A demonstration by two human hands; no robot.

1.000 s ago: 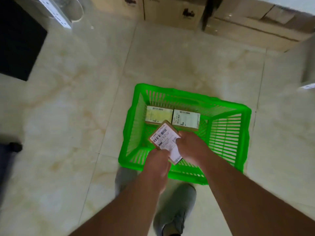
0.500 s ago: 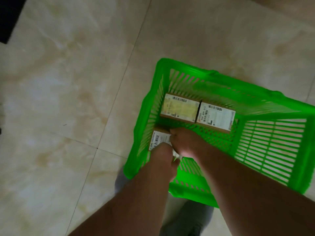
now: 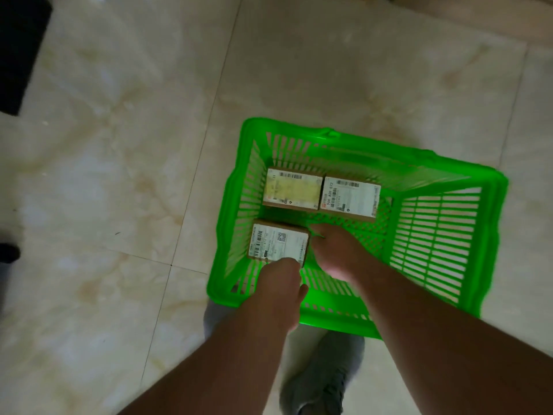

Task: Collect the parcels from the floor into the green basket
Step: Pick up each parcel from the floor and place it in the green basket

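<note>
The green basket (image 3: pixel 443 172) stands on the tiled floor in front of me. Two labelled cardboard parcels lie side by side at its far end: one with a yellowish label (image 3: pixel 291 189) and one with a white label (image 3: pixel 348 198). A third parcel (image 3: pixel 276 242) lies flat in the near left corner of the basket floor. My left hand (image 3: pixel 281 292) grips its near edge. My right hand (image 3: pixel 335 253) holds its right edge with curled fingers. The near rim of the parcel is hidden under my left hand.
My grey shoe (image 3: pixel 320 381) stands just behind the basket's near wall. A dark mat or panel (image 3: pixel 18 49) lies at the top left, a cardboard box edge (image 3: pixel 478 16) at the top right. A dark object (image 3: pixel 7 253) pokes in at the left edge.
Both hands have lowered the third parcel from above the basket down onto its floor in the near left corner. My view has moved closer and lower over the basket.
</note>
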